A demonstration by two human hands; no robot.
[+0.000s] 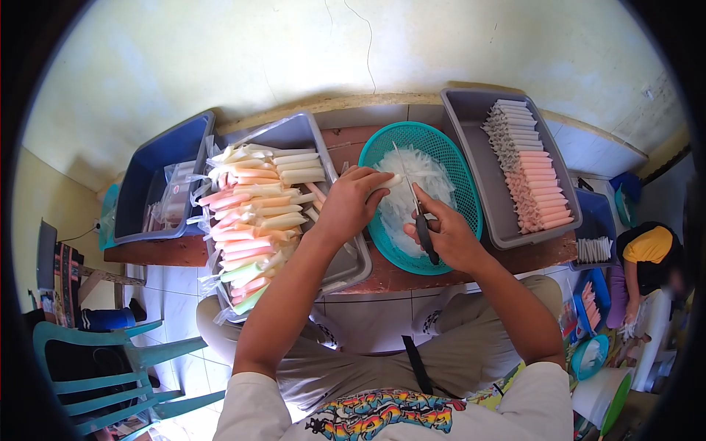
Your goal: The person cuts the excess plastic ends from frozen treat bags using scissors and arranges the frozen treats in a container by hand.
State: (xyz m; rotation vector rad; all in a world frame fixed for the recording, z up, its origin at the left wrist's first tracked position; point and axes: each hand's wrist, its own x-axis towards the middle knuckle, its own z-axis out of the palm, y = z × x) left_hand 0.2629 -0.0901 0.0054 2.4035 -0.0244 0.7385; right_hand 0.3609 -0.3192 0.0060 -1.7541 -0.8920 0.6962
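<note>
Scissors (422, 220) with black handles are in my right hand (447, 234), their blades pointing up and left over a green mesh basket (461, 165). Clear plastic scraps (419, 173) fill the basket. My left hand (355, 197) pinches a whitish plastic-wrapped stick (395, 180) at the basket's left side, its end close to the blades. Left of my left hand, a grey tray (309, 131) holds a pile of pink, orange, white and green filled tubes (254, 213). Right of the basket, another grey tray (471, 132) has white and pink tubes (540, 184) laid in a row.
A dark blue bin (140, 165) with packets stands at the far left of the wooden table (353, 140). A green plastic chair (110, 375) is at the lower left. At the right, another person (647, 250) handles items near blue trays and a basin.
</note>
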